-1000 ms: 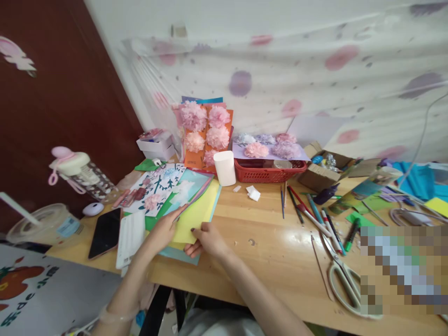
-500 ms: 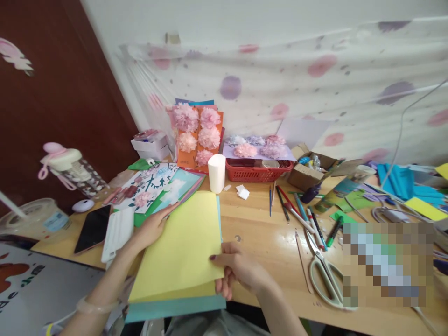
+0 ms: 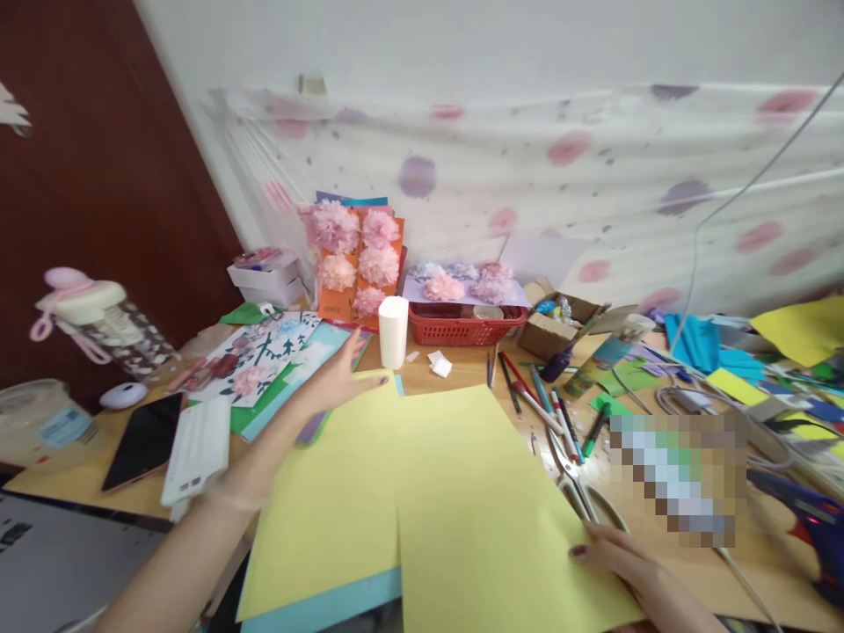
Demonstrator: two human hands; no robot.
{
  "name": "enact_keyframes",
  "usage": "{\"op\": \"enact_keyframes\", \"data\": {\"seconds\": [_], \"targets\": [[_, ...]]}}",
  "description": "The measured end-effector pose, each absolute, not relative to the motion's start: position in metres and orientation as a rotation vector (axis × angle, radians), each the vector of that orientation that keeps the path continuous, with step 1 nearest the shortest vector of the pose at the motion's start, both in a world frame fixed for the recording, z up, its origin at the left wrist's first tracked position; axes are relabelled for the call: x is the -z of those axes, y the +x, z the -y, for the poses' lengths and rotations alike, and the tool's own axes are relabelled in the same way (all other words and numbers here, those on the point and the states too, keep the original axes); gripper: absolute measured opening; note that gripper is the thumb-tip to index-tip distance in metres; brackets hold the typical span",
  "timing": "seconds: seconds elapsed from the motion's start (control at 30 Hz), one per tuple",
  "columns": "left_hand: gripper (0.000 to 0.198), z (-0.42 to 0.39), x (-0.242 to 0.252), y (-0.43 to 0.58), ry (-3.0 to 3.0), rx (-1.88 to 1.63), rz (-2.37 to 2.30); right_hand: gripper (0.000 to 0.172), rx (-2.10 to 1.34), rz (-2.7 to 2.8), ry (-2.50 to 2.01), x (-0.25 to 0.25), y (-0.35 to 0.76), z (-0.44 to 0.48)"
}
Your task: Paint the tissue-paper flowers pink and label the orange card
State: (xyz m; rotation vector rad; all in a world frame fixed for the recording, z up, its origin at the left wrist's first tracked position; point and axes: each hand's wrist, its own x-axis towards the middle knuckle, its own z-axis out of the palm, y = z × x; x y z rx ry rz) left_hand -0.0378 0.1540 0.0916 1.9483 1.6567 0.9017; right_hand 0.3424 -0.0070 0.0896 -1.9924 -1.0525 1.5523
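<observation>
My right hand (image 3: 626, 567) pinches the right edge of a yellow sheet of paper (image 3: 488, 501), thumb on top. The sheet overlaps a second yellow sheet (image 3: 336, 510), which lies on a light blue sheet (image 3: 330, 607) showing at its lower edge. My left hand (image 3: 339, 374) is over the upper left corner of the stack, fingers spread and holding nothing. Whether it touches the paper I cannot tell. Under the right-hand sheet's edge, scissors (image 3: 572, 479) are partly hidden.
A white cylinder (image 3: 394, 332) stands behind the paper, before a red basket (image 3: 462, 330). Pens and a green marker (image 3: 595, 429) lie to the right, with a dark blue glue gun (image 3: 808, 519) beyond. A phone (image 3: 141, 444) and a floral card (image 3: 254, 356) are left.
My right hand has drawn one yellow sheet rightward off the stack, uncovering another yellow one. My left hand has lifted and moved up and right, its fingers spreading. The view has turned slightly right.
</observation>
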Motion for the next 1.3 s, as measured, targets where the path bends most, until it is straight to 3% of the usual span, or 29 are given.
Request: {"op": "enact_keyframes", "data": {"seconds": [0.07, 0.23, 0.43, 0.57, 0.63, 0.7, 0.83, 0.87, 1.03, 1.3], "targets": [[0.095, -0.192, -0.096, -0.009, 1.910, -1.022, -1.712, 0.024, -1.530, 0.989, -2.015, -0.085, 0.347, 0.008], [0.047, -0.253, -0.087, 0.019, 1.810, -1.137, -1.825, 0.026, -1.462, 1.022, -2.012, -0.072, 0.344, 0.004], [0.043, -0.276, -0.078, 0.002, 1.850, -1.193, -1.773, 0.025, -1.154, 1.219, -2.139, -0.072, 0.348, -0.013], [0.047, -0.270, -0.081, -0.013, 1.965, -1.104, -1.727, 0.039, -0.352, 1.568, -2.449, -0.097, 0.342, -0.007], [0.057, -0.249, -0.082, -0.027, 2.056, -1.001, -1.694, 0.048, 0.167, 1.836, -2.159, -0.104, 0.320, 0.004], [0.075, -0.217, -0.081, -0.044, 2.156, -0.841, -1.637, 0.056, 0.346, 2.114, -1.743, -0.097, 0.286, 0.014], [0.099, -0.140, -0.072, -0.076, 2.299, -0.450, -1.559, 0.105, -0.117, 2.736, -1.055, -0.051, 0.214, 0.023], [0.101, -0.124, -0.069, -0.082, 2.316, -0.367, -1.564, 0.108, -0.195, 2.814, -0.990, -0.040, 0.201, 0.022], [0.082, -0.085, -0.057, -0.099, 2.397, -0.202, -1.643, 0.070, -0.281, 2.991, -1.014, -0.018, 0.175, 0.004], [0.066, -0.086, -0.055, -0.106, 2.545, -0.263, -1.649, 0.073, -0.139, 2.963, -0.977, -0.019, 0.169, 0.005]]}}
